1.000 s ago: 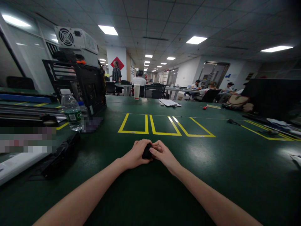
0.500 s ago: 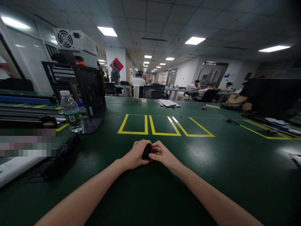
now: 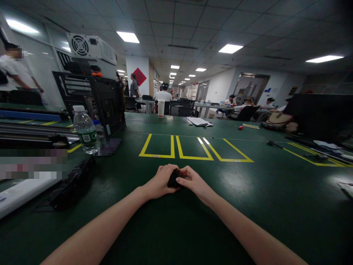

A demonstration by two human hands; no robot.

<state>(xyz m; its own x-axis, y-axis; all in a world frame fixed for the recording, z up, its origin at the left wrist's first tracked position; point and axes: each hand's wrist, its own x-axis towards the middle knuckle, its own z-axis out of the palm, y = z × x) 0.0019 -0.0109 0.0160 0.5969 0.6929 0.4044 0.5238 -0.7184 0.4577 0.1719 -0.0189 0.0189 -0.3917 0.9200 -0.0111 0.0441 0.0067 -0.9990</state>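
Between my hands is a small black object [image 3: 173, 179], blocky in shape; its kind cannot be made out. My left hand [image 3: 161, 180] wraps round its left side, with the fingers over the top and the thumb low in front. From the right, my right hand [image 3: 191, 180] pinches its edge between thumb and fingertips. Both hands are at the green tabletop [image 3: 176, 224], just in front of the yellow tape outlines [image 3: 193, 158]. My fingers and palm hide much of the object.
On the left stand a water bottle [image 3: 85, 132], a black computer case [image 3: 106, 103] and a power supply [image 3: 91, 46]. Farther back are a white cup [image 3: 161, 109] and a clipboard [image 3: 200, 121]. A dark monitor [image 3: 325, 117] is at right. Several people sit or stand beyond.
The view has shifted slightly. Both hands keep their hold on the black object, with the right fingers barely moved. A person in white has come farther into view at far left.
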